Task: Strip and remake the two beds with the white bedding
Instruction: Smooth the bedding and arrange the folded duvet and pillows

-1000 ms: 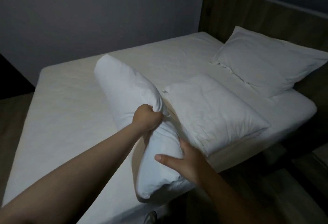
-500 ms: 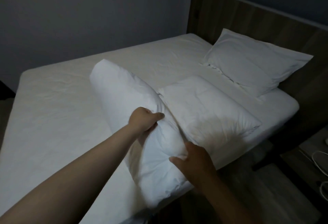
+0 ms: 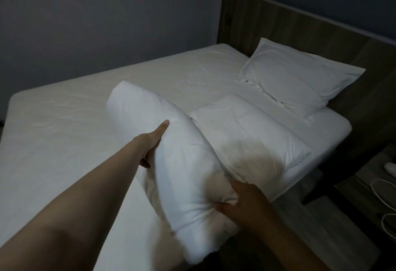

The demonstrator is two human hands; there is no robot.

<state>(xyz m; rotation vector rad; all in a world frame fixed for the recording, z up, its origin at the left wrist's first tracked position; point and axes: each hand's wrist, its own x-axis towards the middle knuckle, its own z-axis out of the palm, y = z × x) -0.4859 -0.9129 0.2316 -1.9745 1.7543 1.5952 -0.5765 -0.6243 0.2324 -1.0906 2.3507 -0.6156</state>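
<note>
A: Step in hand?
B: Remaking, by judgement: pillow placement. Right hand (image 3: 242,204) gripping bunched corner of held pillow (image 3: 182,163) at 6 o'clock; left hand (image 3: 151,142) clasping its 9 o'clock edge.
A: Next move?
B: Likely lift both ends together, then carry toward 1 o'clock, past second pillow (image 3: 246,137) lying on bed (image 3: 64,142).
A: Containers?
B: Flanged pillowcase (image 3: 300,77) against headboard (image 3: 278,30), filled. Held pillow: cased or bare, cannot tell.

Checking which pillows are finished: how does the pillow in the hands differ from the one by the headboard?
The held pillow stands tilted on its long edge near the bed's side, gripped by the left hand and right hand; the headboard pillow lies on the sheet, untouched. The headboard pillow has a flat flanged border; the held pillow shows none, only a rounded edge. Both are white.
</note>
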